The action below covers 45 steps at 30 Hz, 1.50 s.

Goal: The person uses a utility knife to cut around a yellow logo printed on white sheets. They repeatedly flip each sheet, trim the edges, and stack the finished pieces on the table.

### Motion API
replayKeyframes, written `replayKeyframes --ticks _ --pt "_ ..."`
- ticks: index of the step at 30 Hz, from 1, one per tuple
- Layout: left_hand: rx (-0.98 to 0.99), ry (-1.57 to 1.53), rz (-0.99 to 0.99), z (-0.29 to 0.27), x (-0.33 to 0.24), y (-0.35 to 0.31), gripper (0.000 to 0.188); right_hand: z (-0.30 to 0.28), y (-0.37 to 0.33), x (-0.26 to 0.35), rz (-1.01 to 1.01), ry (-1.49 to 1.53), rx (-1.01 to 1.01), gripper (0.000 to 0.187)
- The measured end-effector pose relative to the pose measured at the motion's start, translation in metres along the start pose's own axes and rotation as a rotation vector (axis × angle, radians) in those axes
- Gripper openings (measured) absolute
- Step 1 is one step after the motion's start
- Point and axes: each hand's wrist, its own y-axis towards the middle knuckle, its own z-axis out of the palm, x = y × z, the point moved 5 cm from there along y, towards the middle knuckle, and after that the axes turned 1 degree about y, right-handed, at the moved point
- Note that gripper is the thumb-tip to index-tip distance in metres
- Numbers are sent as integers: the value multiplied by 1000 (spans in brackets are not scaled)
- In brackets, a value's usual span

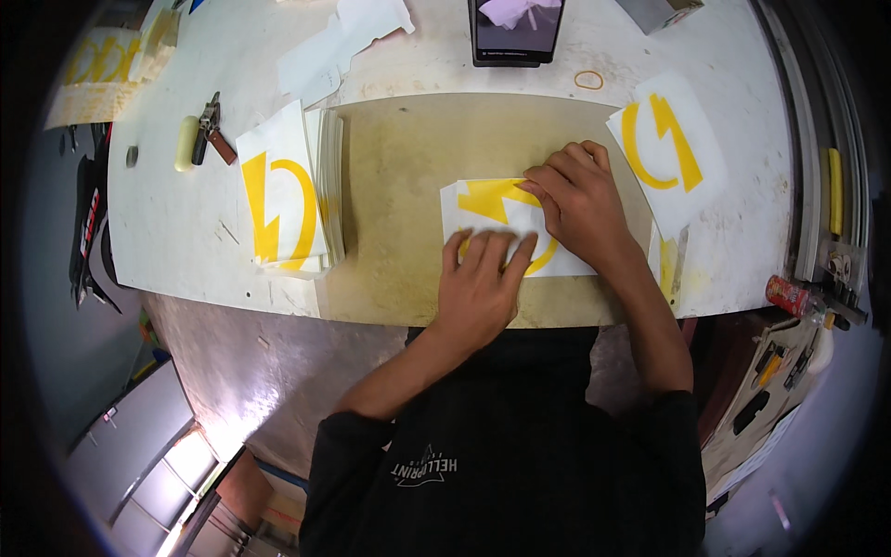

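Note:
A white sticker sheet (452,209) with a yellow bolt-and-arc design lies on the tan cutting mat (390,213) in front of me. Slightly blurred, my left hand (483,278) rests on its lower left part with the fingers spread. At the sheet's upper right edge, the thumb and curled fingers of my right hand (583,200) pinch the sheet; the exact grip is partly hidden behind the fingers. Left of the mat's middle is a stack of similar sheets (292,209). Another such sheet (673,158) lies to the right, partly over the mat's edge.
Pliers (212,130) and a pale cylindrical handle (187,144) lie on the white table (167,241) at left. Scraps of white backing paper (339,56) and a dark-framed screen (516,42) are at the back. A rubber band (588,80) lies near the right sheet.

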Motion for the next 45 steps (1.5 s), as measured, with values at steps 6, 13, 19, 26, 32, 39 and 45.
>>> replayKeyframes --ticks 6,13,19,26,32,39,45 --pt "137 12 -78 -4 21 16 79 12 -13 31 34 -98 9 41" --pt "131 36 -81 -6 22 18 82 -23 -85 -6 336 -234 189 62" --pt "130 116 -25 -4 28 18 82 -90 -154 0 672 -485 -241 45" --pt "136 114 -5 -2 29 19 86 -72 -211 -3 973 165 -589 27" --pt "132 130 -4 -2 27 20 88 -6 -73 52 299 100 -317 31" --pt "128 127 -16 -2 25 19 89 -29 -92 34 481 7 -330 24" --pt "129 120 -27 -3 26 18 95 -50 -151 41 683 -64 -344 27"
